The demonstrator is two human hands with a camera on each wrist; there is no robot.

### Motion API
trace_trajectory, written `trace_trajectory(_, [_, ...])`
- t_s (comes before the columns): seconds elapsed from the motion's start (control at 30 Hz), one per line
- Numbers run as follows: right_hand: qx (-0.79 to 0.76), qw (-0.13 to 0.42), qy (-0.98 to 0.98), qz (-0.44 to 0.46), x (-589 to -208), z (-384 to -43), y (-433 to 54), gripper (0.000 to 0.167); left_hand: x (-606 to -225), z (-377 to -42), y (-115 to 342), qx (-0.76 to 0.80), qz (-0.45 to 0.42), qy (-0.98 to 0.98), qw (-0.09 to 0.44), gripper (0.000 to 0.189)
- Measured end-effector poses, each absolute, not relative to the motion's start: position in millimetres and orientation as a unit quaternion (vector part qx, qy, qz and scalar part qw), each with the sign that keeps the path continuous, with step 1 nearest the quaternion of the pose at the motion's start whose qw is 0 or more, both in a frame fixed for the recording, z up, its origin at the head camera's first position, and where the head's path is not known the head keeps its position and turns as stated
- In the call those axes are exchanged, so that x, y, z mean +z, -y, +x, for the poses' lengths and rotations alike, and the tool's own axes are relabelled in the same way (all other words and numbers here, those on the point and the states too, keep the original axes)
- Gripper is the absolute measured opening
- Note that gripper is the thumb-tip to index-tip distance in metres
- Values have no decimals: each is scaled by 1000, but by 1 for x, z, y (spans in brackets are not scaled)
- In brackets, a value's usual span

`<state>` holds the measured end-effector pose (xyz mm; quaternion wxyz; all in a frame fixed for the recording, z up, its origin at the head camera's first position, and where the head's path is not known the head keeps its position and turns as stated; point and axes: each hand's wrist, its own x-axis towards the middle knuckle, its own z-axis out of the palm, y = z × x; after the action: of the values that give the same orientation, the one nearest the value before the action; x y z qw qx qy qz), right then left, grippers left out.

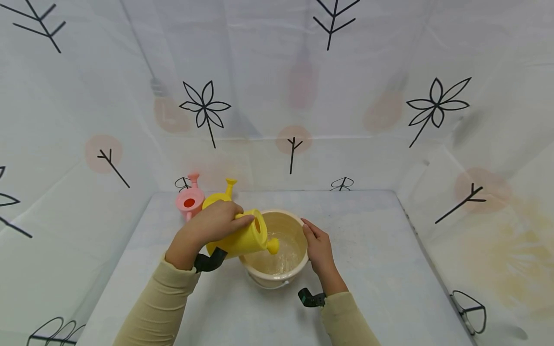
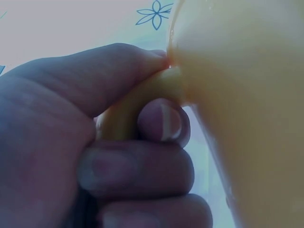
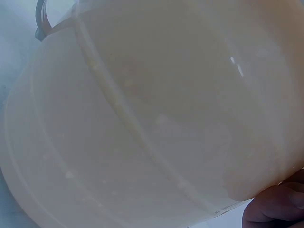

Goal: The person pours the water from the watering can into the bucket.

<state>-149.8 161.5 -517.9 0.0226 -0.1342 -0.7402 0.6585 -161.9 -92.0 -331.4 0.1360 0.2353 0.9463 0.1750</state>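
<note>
My left hand [image 1: 212,223] grips the handle of a yellow watering can [image 1: 242,242]. In the left wrist view the fingers curl round the curved handle [image 2: 147,92], beside the can's body [image 2: 242,95]. The can is tilted, with its sprinkler head [image 1: 273,245] over the mouth of a cream bucket [image 1: 264,278]. Water glistens inside the bucket. On the bucket's right side, my right hand [image 1: 319,247] holds the rim, thumb on the near side. The right wrist view shows the bucket's outer wall [image 3: 156,95] and part of the fingers [image 3: 275,204].
A second yellow watering can [image 1: 216,197] and a pink watering can [image 1: 190,202] stand at the back left of the white table [image 1: 363,269]. The bucket's thin handle [image 1: 269,287] hangs at its front. Patterned cloth walls [image 1: 268,96] enclose the table's back and sides.
</note>
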Motion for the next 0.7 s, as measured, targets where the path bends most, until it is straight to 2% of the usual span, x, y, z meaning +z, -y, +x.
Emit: trace_trajectory(0.7, [655,22,744,-132,-517,-148,-161,43,-331,-162,92,171,234,-947,141,40])
